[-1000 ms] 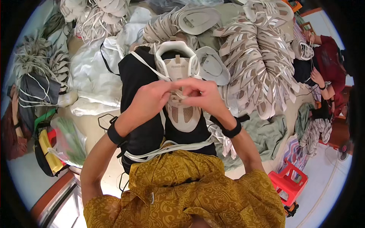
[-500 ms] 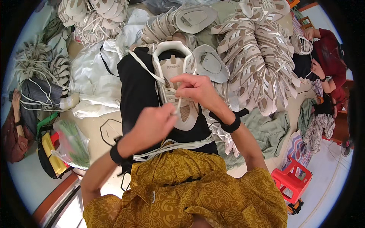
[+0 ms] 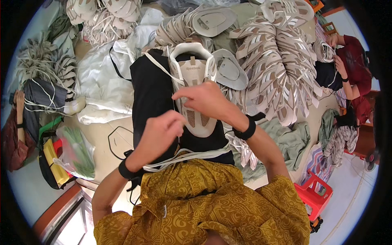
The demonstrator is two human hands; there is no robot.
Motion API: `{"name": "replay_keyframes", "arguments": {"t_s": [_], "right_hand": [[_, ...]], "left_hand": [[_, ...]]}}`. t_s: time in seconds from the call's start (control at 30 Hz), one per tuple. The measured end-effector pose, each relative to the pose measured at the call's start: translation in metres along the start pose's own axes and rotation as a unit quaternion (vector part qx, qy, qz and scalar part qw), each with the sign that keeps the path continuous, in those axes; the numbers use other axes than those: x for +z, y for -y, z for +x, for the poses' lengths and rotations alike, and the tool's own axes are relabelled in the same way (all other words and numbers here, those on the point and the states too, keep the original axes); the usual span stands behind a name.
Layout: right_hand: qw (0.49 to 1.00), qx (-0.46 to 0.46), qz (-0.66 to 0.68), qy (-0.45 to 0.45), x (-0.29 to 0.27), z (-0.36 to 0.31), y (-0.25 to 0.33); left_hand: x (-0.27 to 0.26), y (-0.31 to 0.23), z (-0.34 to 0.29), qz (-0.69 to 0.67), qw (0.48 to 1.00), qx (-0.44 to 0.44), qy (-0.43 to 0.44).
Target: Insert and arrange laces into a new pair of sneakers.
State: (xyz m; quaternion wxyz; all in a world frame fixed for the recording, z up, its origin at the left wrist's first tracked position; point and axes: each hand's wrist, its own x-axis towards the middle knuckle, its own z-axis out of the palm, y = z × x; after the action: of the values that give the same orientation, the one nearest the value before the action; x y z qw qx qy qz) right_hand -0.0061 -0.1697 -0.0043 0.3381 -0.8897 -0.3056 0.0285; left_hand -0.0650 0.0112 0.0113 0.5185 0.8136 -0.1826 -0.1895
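A beige and white shoe upper (image 3: 194,75) rests on the black cloth (image 3: 152,94) over my lap, heel end away from me and toe end towards me. Above its lacing area is my right hand (image 3: 210,102), index finger pointing left and the other fingers bent beneath; whatever they hold is hidden. My left hand (image 3: 160,132) hovers left of the toe end with curled, slightly blurred fingers, and I cannot make out anything in them. One pale shoelace (image 3: 160,67) trails from the upper's left side. A bundle of loose shoelaces (image 3: 192,156) lies across my lap.
Nested shoe uppers (image 3: 281,69) fill the right; another stack (image 3: 175,32) lies beyond my lap. White sheeting (image 3: 106,77) is at left, beside a plastic bag of greens (image 3: 75,151). A red stool (image 3: 314,194) and a co-worker in dark red (image 3: 355,61) are at right.
The shoelace stretched between my hands no longer shows. My left hand has shifted left, away from the shoe upper. My right hand has moved slightly down.
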Motion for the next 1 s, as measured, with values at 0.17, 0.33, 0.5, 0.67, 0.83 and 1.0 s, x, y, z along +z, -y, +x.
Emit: {"name": "replay_keyframes", "arguments": {"t_s": [0.17, 0.33, 0.5, 0.67, 0.83, 1.0], "right_hand": [[0.975, -0.199, 0.098, 0.012, -0.006, -0.033, 0.034], [0.975, -0.201, 0.027, 0.087, -0.019, -0.048, 0.042], [0.977, -0.007, 0.213, -0.024, -0.020, -0.049, 0.015], [0.974, 0.121, 0.185, 0.053, -0.035, -0.015, 0.023], [0.997, -0.026, -0.068, -0.001, 0.001, -0.014, 0.026], [0.989, -0.129, 0.045, -0.056, -0.006, -0.033, 0.025]], "left_hand": [[-0.013, 0.008, 0.022, -0.357, 0.909, -0.216, 0.000], [0.005, 0.012, 0.045, -0.481, 0.840, -0.252, 0.007], [0.004, 0.009, 0.032, -0.444, 0.873, -0.205, 0.005], [0.022, -0.036, -0.025, -0.044, 0.977, 0.148, 0.144], [0.030, -0.043, -0.027, 0.020, 0.973, 0.197, 0.115], [-0.005, -0.020, -0.018, -0.205, 0.958, -0.135, 0.149]]}}
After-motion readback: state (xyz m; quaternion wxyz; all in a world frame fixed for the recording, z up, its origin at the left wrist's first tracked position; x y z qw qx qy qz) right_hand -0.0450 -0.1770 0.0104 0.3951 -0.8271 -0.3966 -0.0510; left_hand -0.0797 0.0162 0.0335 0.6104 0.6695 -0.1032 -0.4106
